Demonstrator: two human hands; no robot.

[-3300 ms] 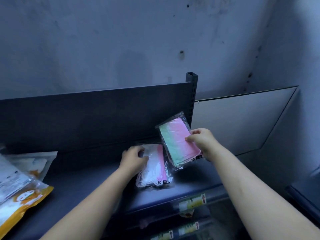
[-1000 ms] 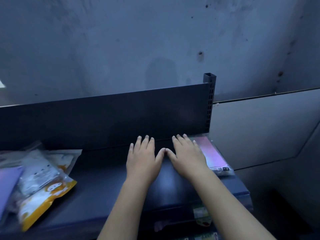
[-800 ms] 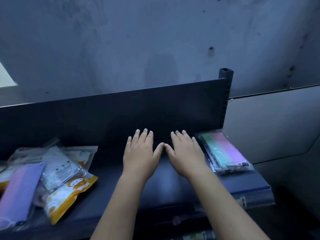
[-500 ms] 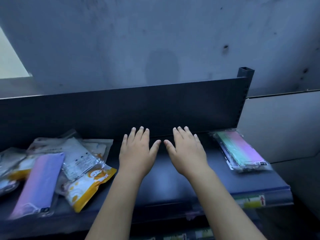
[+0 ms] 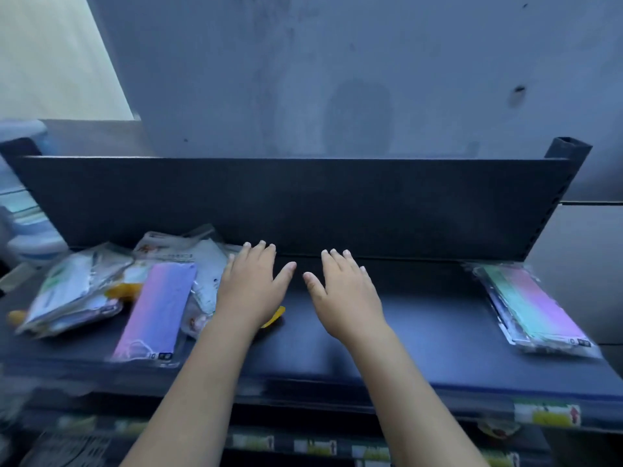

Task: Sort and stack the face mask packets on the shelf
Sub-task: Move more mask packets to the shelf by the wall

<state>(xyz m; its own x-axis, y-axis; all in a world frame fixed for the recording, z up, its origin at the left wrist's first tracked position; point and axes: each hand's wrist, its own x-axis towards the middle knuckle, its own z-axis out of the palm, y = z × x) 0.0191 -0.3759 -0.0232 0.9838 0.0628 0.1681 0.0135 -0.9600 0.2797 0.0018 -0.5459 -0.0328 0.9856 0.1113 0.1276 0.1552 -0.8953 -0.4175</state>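
Head view: a dark shelf [image 5: 421, 335] runs across the frame, its back panel [image 5: 303, 203] standing upright along the shelf's rear edge; a grey stained wall [image 5: 337, 79] rises behind the shelf.

The left hand [image 5: 251, 291] lies palm down over the middle of the shelf, fingers straight and slightly spread, holding nothing; its fingertips reach almost to the shelf's rear edge; whether the palm touches the shelf, I cannot tell. The right hand [image 5: 347, 294] is flat in the same way over the middle of the shelf, fingers straight, thumb out, holding nothing.

At the shelf's right end lies a small stack of pink-and-green mask packets [image 5: 536, 311], flat and slanted, its printed corner toward the shelf's front edge. On the shelf's left half the packets are unsorted: a purple packet [image 5: 155, 308] lies flat, reaching toward the shelf's front edge; a white printed packet [image 5: 199, 264] lies toward the shelf's rear, partly under the left hand; a yellow packet [image 5: 274, 318] shows only a corner from beneath that hand; a loose heap of clear packets [image 5: 74, 291] sits at the shelf's left end, blurred.

A green and yellow price label [image 5: 546, 414] is fixed on the shelf's front edge at its right end.
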